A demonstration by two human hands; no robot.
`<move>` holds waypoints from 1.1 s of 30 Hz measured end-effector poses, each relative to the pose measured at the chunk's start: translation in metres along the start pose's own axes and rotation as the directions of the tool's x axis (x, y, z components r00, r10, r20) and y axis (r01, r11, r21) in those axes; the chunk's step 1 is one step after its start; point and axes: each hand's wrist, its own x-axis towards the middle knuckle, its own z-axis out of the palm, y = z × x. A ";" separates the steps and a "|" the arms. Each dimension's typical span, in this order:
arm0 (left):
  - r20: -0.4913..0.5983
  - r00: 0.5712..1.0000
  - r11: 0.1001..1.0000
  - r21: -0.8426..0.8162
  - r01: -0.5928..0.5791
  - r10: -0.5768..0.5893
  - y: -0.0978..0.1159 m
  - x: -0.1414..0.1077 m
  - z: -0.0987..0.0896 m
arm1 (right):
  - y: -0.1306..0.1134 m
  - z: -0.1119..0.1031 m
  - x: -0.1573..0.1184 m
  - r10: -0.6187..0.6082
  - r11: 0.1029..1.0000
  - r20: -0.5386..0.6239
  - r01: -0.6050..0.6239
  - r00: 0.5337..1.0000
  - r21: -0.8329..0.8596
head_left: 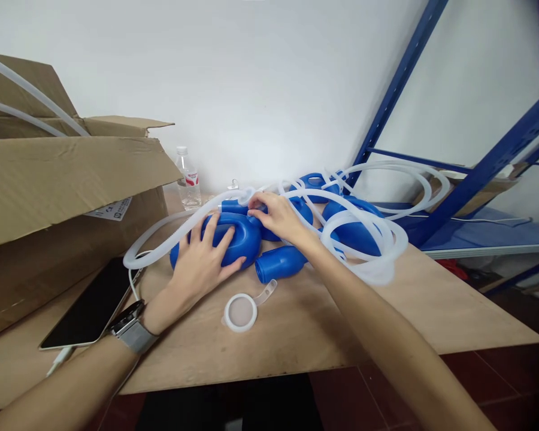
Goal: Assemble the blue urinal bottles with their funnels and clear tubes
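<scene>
A blue plastic urinal bottle [242, 245] with a moulded handle lies on its side on the wooden table. My left hand [202, 254] lies over it, fingers spread across the handle side and thumb along the front, holding it down. At the bottle's upper right end, my right hand [272, 212] is closed in a pinch; what its fingertips hold is hidden. Just beyond them shows a translucent cap [245, 196], close to a thick clear hose [184, 230] that loops left. In front lies a loose round translucent lid [241, 312] with a strap.
More blue bottles [354, 230] and coiled hoses [397, 239] crowd the right. An open cardboard box [72, 179] stands left, with a tablet [87, 308] and cable beside it. A water bottle [188, 179] is near the wall; a blue metal rack [386, 90] stands right.
</scene>
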 end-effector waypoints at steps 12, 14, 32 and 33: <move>-0.038 0.999 0.999 0.035 -0.026 0.028 -0.003 0.001 0.002 | 0.009 0.010 0.006 0.212 0.804 -0.105 -0.113 0.972 0.584; -0.044 0.998 0.999 0.031 -0.035 0.036 -0.004 0.001 0.002 | 0.010 0.007 0.006 0.248 0.768 -0.131 -0.113 0.960 0.630; -0.051 0.996 0.998 0.012 -0.067 0.068 -0.011 0.000 0.004 | 0.061 -0.022 0.015 0.576 0.700 -0.577 0.015 0.578 0.714; -0.054 0.996 0.997 0.013 -0.070 0.070 -0.011 0.000 0.004 | 0.065 -0.027 0.014 0.546 0.732 -0.572 -0.017 0.612 0.681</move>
